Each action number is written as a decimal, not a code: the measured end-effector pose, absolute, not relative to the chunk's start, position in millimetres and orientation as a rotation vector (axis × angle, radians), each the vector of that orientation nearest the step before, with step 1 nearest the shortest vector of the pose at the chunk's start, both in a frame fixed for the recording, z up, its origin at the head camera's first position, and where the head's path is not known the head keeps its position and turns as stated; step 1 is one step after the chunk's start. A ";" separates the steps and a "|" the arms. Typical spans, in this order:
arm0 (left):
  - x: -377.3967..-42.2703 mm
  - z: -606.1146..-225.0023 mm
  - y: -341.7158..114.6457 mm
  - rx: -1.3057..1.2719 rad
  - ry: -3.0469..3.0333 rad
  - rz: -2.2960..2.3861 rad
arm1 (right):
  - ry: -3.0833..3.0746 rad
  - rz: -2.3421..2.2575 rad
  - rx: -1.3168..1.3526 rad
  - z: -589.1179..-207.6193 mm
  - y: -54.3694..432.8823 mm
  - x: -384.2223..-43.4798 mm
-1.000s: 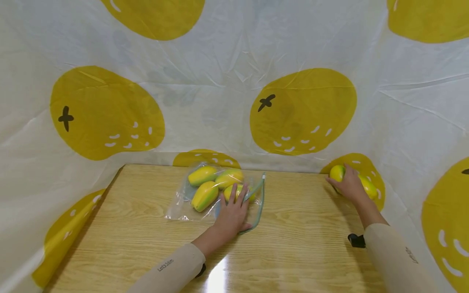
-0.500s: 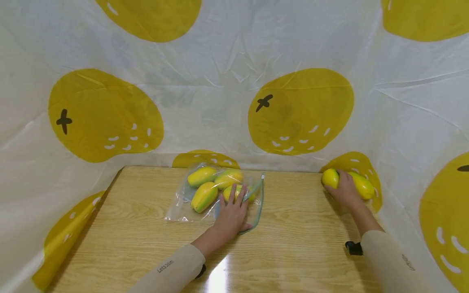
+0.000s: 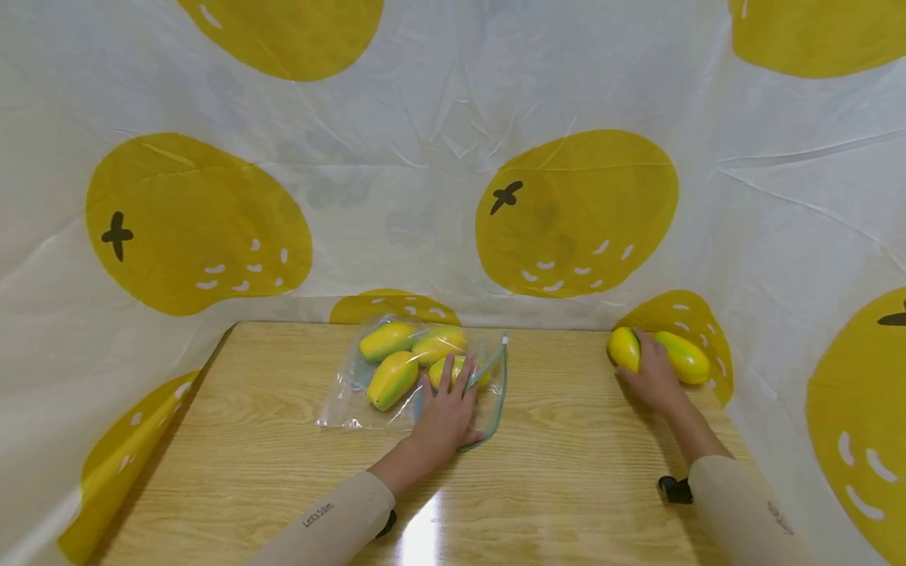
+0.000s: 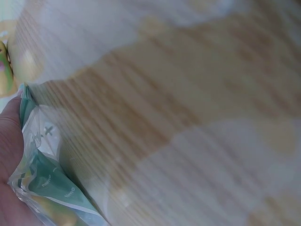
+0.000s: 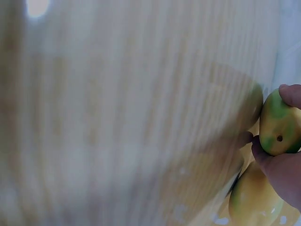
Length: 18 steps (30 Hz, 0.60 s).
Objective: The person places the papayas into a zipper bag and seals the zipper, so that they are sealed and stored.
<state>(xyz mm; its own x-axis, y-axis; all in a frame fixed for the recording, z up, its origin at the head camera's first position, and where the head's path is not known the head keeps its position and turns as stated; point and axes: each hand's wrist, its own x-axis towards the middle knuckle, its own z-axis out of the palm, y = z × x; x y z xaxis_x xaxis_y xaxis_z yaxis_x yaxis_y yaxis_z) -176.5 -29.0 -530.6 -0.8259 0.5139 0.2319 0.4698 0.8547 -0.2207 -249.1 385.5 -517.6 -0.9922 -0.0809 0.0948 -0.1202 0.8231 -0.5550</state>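
Note:
My left hand [image 3: 442,413], fingers spread, rests on a clear plastic zip bag [image 3: 343,405] with a green-edged opening. Several yellow-green papayas [image 3: 392,381] lie inside; one is partly under the fingers. In the left wrist view the hand [image 4: 11,155] shows at the left edge beside the crumpled bag [image 4: 56,179]. At the table's back right, my right hand [image 3: 653,376] grips a papaya [image 3: 623,348] between thumb and fingers. A second loose papaya [image 3: 684,358] lies just right of that hand. The right wrist view shows the gripped papaya [image 5: 277,127] and the other papaya [image 5: 254,197] below it.
The wooden table [image 3: 552,464] ends at the back and sides against a white curtain [image 3: 396,212] printed with large yellow fruit. A bright light reflection shows near the table's front. Black wrist-camera parts [image 3: 675,490] stick out by the sleeves.
My right hand has moved left and slightly nearer, with the papaya in its grip. The papaya beside it has also shifted left. My left hand stays on the bag.

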 end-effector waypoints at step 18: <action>-175.2 -528.7 -29.9 -0.744 -2.772 0.228 | -2.895 1.035 0.270 -517.8 375.7 -227.8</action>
